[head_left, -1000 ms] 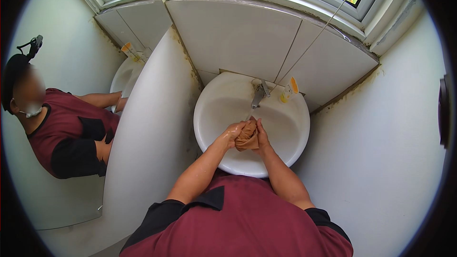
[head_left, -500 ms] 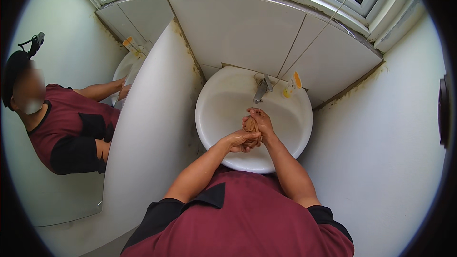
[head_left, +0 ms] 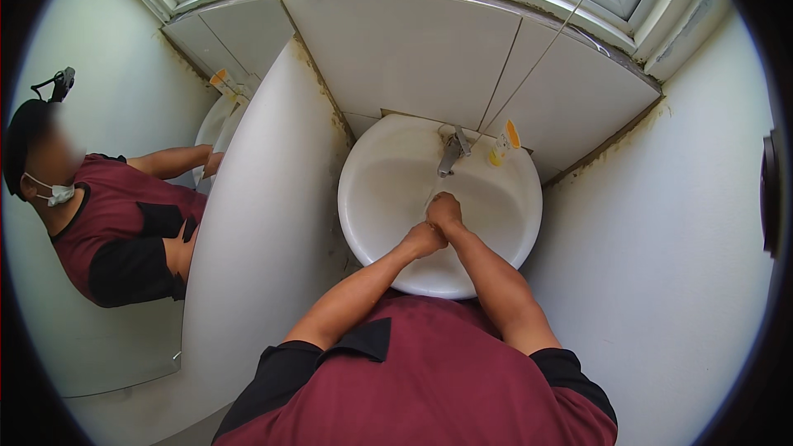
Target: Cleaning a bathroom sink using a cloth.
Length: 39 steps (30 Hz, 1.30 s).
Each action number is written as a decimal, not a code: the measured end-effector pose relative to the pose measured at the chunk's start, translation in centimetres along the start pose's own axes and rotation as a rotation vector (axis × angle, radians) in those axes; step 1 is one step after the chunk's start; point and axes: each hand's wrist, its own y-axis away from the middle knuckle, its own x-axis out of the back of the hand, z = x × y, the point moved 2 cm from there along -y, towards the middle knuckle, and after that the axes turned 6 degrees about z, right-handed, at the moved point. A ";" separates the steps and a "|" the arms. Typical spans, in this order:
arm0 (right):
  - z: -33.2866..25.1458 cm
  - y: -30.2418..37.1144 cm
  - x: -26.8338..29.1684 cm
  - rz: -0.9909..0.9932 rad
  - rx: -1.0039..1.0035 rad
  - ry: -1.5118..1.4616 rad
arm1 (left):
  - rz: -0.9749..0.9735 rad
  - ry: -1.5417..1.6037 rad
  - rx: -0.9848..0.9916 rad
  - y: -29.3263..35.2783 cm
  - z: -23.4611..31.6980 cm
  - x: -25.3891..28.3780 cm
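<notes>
Since the earlier frame, both hands have turned and closed, taking the brown cloth from sight: the right hand point(head_left: 444, 208), just on the near side of the tap point(head_left: 451, 154), and the left hand point(head_left: 424, 239), farther from it, are fists set together, presumably gripping the cloth. Judged step: wringing over the basin point(head_left: 376, 198) below the tap, next calling for a firm counter-twist. A yellow-and-white tube point(head_left: 505, 144) stands right of the tap.
</notes>
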 end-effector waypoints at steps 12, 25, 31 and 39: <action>0.2 -0.2 2.4 -0.113 0.263 0.039 | -0.100 0.605 0.253 1.1 -5.7 4.6; 4.3 4.2 7.4 -0.406 0.543 0.255 | 0.233 0.780 0.075 0.1 -7.5 4.8; 0.1 6.4 8.3 -0.209 0.552 -0.283 | 0.296 0.868 -0.198 2.3 -1.8 6.9; -4.6 7.7 11.8 -0.132 0.538 -0.500 | 0.347 0.765 -0.428 4.2 2.6 10.3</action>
